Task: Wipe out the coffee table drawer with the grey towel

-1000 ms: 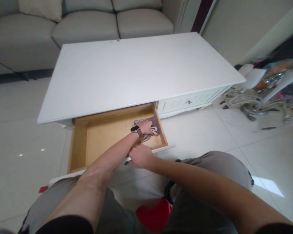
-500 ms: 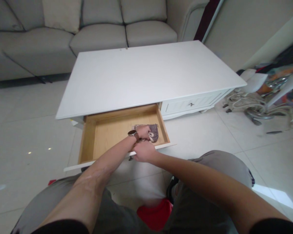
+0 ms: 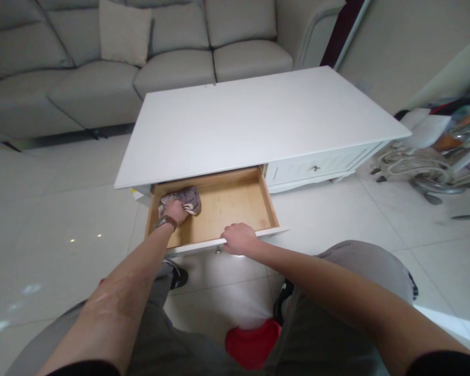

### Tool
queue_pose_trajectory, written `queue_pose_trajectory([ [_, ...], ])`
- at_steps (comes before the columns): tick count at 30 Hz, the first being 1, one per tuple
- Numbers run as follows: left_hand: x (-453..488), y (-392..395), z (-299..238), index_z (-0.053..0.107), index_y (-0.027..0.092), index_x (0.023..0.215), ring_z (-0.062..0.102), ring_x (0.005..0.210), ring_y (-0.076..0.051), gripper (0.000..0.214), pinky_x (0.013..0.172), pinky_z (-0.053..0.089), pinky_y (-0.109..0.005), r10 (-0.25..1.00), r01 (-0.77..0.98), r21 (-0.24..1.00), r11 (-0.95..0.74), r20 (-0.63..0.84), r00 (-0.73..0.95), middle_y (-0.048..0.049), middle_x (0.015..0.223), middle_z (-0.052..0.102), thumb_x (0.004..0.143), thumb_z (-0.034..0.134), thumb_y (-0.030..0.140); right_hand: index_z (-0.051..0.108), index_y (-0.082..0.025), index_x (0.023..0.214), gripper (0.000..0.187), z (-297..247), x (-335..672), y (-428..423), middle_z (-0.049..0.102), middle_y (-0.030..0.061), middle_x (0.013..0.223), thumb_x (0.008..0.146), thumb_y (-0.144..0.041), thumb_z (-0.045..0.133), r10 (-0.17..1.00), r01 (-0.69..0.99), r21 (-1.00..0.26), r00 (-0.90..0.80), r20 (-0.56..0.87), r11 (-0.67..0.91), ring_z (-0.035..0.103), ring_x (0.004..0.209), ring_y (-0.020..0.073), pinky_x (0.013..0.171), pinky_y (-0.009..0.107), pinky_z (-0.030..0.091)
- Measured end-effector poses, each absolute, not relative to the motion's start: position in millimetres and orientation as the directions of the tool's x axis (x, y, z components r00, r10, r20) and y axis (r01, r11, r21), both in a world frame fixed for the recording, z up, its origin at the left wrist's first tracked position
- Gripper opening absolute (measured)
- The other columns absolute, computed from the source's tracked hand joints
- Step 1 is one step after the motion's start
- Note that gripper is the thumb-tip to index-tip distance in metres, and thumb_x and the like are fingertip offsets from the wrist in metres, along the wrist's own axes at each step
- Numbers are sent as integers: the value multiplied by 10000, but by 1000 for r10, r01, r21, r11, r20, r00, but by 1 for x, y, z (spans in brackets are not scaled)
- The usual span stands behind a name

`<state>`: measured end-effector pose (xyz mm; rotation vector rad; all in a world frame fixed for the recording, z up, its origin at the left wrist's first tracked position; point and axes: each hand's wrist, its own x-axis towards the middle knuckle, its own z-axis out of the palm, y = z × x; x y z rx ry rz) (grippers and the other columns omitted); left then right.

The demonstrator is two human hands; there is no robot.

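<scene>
The left hand (image 3: 176,210) reaches into the open wooden drawer (image 3: 235,203) of the low white rectangular bench (image 3: 258,115). It rests on a grey-brown crumpled cloth (image 3: 186,197) that lies on the drawer's floor in the far left corner, close to the left wall and just under the bench's front edge. The left grip is bent down over the near part of the cloth, with the fabric bunched beneath the fingers. How tightly they pinch it cannot be told. A dark round wristwatch on a brown strap (image 3: 165,222) sits on that wrist, above the drawer's near left part.

The right hand (image 3: 239,239) is at the drawer's white front rail (image 3: 196,244), a little right of its middle. Its grip is closed over the rail's top edge, fingers curled onto the inner side and knuckles toward the camera. A small metal knob (image 3: 218,249) shows on the rail just left of this hand. The rest of the drawer floor, from the cloth across to the right wall, is bare pale wood.

To the right of the open drawer, a closed white drawer with a small dark knob (image 3: 316,168) sits in the bench's front. A grey upholstered sofa (image 3: 102,78) with a beige square cushion (image 3: 124,31) stands on the far side of the bench. On the glossy pale tiled floor (image 3: 329,214), a red object (image 3: 253,342) lies between the person's knees, and a black shoe (image 3: 178,277) shows below the drawer. Metal frames and white cords (image 3: 423,167) lie in a tangle at the far right.
</scene>
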<state>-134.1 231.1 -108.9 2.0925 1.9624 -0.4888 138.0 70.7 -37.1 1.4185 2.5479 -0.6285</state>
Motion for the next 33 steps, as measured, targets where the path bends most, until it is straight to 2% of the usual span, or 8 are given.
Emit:
queue_pose_trajectory([
  [2, -132, 233, -114, 757, 173, 1150, 647, 1142, -338, 479, 977, 489, -342, 934, 994, -35, -100, -348, 81, -158, 1135, 742, 778, 593, 427, 781, -185, 1057, 319, -38, 138, 71, 761, 125, 1062, 894, -339, 555, 774, 843, -281, -534, -339, 459, 705, 1003, 258, 782, 339, 518],
  [5, -131, 240, -117, 773, 193, 1106, 682, 1054, -335, 460, 896, 507, -338, 928, 996, -37, -87, -368, 67, -148, 1063, 762, 764, 606, 450, 779, -185, 1059, 314, -40, 139, 70, 759, 128, 1071, 905, -334, 549, 775, 845, -276, -532, -340, 458, 699, 1017, 255, 795, 333, 513],
  [12, -129, 253, -119, 798, 257, 1066, 703, 1013, -320, 422, 850, 507, -330, 936, 991, -12, -132, -332, 120, -106, 1015, 786, 726, 625, 437, 778, -185, 1039, 297, -37, 138, 71, 758, 122, 1043, 911, -329, 551, 772, 840, -273, -540, -335, 469, 701, 994, 258, 771, 329, 507],
  [22, -120, 281, -119, 821, 230, 967, 721, 995, -306, 395, 820, 513, -293, 907, 978, -14, -208, -378, 187, -127, 988, 796, 603, 714, 339, 771, -181, 1040, 297, -38, 138, 73, 752, 123, 1043, 916, -331, 545, 758, 826, -288, -560, -333, 484, 696, 992, 262, 766, 338, 511],
  [33, -111, 286, -115, 819, 213, 960, 698, 1040, -339, 402, 876, 514, -349, 904, 982, -58, -181, -403, 143, -157, 996, 790, 578, 757, 320, 766, -176, 1033, 275, -40, 140, 73, 749, 121, 1032, 910, -327, 571, 755, 819, -299, -571, -324, 490, 697, 988, 258, 765, 334, 515],
])
